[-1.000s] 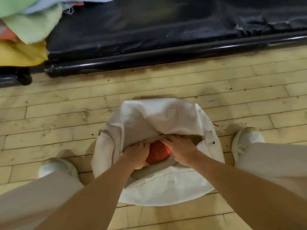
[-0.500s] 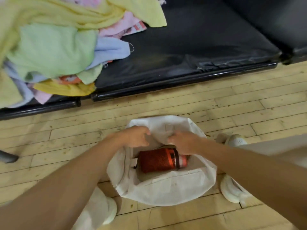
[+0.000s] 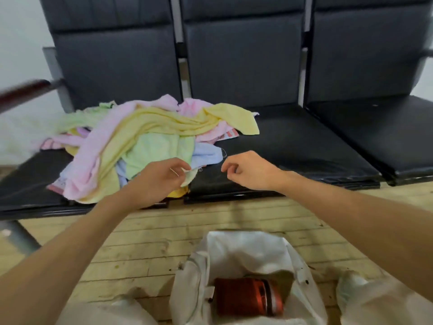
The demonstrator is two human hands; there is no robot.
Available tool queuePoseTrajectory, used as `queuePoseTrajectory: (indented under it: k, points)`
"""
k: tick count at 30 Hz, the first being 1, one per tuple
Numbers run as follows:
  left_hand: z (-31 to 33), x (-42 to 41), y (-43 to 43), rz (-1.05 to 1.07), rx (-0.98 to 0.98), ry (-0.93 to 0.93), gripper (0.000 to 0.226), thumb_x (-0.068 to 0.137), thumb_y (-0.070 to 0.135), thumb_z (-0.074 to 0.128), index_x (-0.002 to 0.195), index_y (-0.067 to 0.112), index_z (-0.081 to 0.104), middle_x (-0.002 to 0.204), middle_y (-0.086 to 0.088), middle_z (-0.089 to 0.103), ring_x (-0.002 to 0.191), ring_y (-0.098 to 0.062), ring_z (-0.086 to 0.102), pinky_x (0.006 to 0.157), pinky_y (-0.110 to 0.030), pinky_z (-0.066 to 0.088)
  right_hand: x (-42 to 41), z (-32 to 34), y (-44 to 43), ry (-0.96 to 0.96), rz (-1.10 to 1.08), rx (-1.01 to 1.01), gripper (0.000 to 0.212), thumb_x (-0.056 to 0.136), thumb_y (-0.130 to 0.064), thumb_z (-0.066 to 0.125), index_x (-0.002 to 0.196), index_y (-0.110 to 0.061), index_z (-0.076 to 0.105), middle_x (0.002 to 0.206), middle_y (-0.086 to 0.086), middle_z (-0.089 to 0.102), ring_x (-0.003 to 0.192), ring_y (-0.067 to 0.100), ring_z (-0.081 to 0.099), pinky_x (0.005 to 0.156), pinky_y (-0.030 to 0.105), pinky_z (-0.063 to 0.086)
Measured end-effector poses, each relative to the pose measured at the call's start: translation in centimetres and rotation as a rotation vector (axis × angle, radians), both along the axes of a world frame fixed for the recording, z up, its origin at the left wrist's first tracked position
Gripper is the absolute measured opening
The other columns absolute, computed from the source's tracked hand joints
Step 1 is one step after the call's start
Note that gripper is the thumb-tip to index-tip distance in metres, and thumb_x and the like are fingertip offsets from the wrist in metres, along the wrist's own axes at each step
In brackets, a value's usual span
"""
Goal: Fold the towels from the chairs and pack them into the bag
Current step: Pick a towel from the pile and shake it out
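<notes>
At the front edge of the seats: left hand [image 3: 161,181] pinches one corner of a pale green towel [image 3: 190,178], thumb against fingertips. Right hand [image 3: 248,171] is just beside it over bare black padding, fingers loosely curled, holding nothing. Behind them the towel pile [image 3: 145,130] of yellow, pink, green and blue lies heaped and unfolded across the left and middle chairs [image 3: 293,141]. Nearer, on the wooden floor [image 3: 152,245], the white bag [image 3: 234,252] stands open. Inside is one red item [image 3: 243,299], rolled towel or flask, cannot tell. Judgement: early stage, as nearly the whole pile remains to fold and pack.
</notes>
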State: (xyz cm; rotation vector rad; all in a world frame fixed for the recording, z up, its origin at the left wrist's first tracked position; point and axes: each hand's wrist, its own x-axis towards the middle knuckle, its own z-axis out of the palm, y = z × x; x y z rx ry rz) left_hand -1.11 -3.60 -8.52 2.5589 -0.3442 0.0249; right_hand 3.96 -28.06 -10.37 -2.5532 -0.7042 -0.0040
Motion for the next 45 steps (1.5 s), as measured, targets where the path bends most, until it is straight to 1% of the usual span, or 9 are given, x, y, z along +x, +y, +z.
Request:
queuePoseTrajectory:
  k: [4,7,13,24,27,31,34,39,45]
  points:
    - [-0.3,1.1,4.2,0.169,0.134,-0.305,0.027,0.089,0.008,0.057,0.114,0.018,0.063,0.108,0.001,0.061,0.098,-0.017,0.059,0.088,-0.035,0.047,2.4,0.7,4.4,0.013,-0.012,0.19,0.022,0.092,-0.012,0.057,0.111,-0.012,0.068,0.098,-0.002,0.068,0.061,-0.003,0.053,0.064,0.01,0.046]
    - [-0.4,2.0,7.4,0.421,0.138,-0.453,0.039,0.086,0.006,0.058,0.124,0.011,0.06,0.123,-0.013,0.056,0.112,-0.031,0.052,0.094,-0.043,0.042,3.6,0.5,8.1,0.119,-0.041,0.39,0.021,0.091,-0.011,0.06,0.111,-0.01,0.067,0.105,0.006,0.068,0.054,0.006,0.056,0.047,0.014,0.046]
    - [-3.3,2.3,12.5,0.602,0.152,-0.183,0.05,0.096,0.013,0.049,0.144,0.007,0.037,0.135,-0.019,0.049,0.124,-0.036,0.044,0.099,-0.042,0.035,3.3,-0.3,13.3,0.312,-0.048,0.537,0.02,0.092,-0.011,0.06,0.111,-0.013,0.064,0.107,0.01,0.067,0.052,0.008,0.058,0.044,0.019,0.046]
    - [-3.0,2.2,13.5,0.735,0.347,-0.3,0.022,0.097,0.02,0.051,0.107,0.01,0.068,0.102,-0.011,0.063,0.093,-0.031,0.059,0.075,-0.037,0.04,2.3,1.1,12.6,0.374,-0.047,0.527,0.02,0.094,-0.01,0.058,0.112,-0.015,0.063,0.101,0.008,0.068,0.055,0.007,0.06,0.049,0.021,0.051]
    - [-2.1,2.1,12.9,0.681,0.293,-0.375,0.017,0.097,0.018,0.049,0.103,0.01,0.062,0.103,-0.009,0.058,0.095,-0.03,0.056,0.081,-0.039,0.036,2.1,1.9,12.7,0.376,-0.044,0.53,0.02,0.093,-0.011,0.06,0.112,-0.013,0.064,0.099,0.008,0.069,0.059,0.008,0.061,0.05,0.021,0.051]
    - [0.2,1.5,9.8,0.487,-0.303,-0.298,0.005,0.093,0.011,0.059,0.09,0.007,0.061,0.095,-0.006,0.063,0.09,-0.019,0.059,0.072,-0.023,0.042,2.0,2.6,13.8,0.428,-0.043,0.589,0.016,0.094,-0.014,0.06,0.109,-0.012,0.065,0.103,0.009,0.069,0.066,0.011,0.061,0.05,0.021,0.05]
    - [2.0,0.1,8.1,0.326,-0.511,-0.202,0.009,0.092,0.006,0.059,0.085,0.008,0.062,0.085,-0.002,0.065,0.075,-0.002,0.058,0.063,-0.007,0.042,1.8,3.3,14.9,0.462,-0.071,0.689,0.019,0.099,-0.026,0.054,0.107,-0.012,0.064,0.105,0.005,0.07,0.072,0.013,0.059,0.055,0.023,0.051]
    - [3.5,-1.6,5.5,0.024,-0.682,-0.036,0.017,0.093,0.003,0.058,0.08,0.014,0.061,0.078,-0.012,0.062,0.074,-0.016,0.054,0.066,-0.021,0.041,2.7,5.0,15.0,0.677,-0.151,0.971,0.039,0.095,-0.048,0.053,0.114,-0.016,0.065,0.107,0.004,0.07,0.097,0.021,0.065,0.085,0.037,0.055]
    - [3.3,-1.4,1.9,-0.184,-0.722,0.147,0.012,0.084,0.022,0.062,0.079,0.029,0.069,0.08,-0.011,0.065,0.075,-0.018,0.056,0.071,-0.027,0.045,2.6,5.9,12.1,0.676,-0.234,0.943,0.02,0.089,-0.022,0.069,0.103,-0.01,0.064,0.104,0.009,0.069,0.1,0.025,0.065,0.092,0.04,0.054]
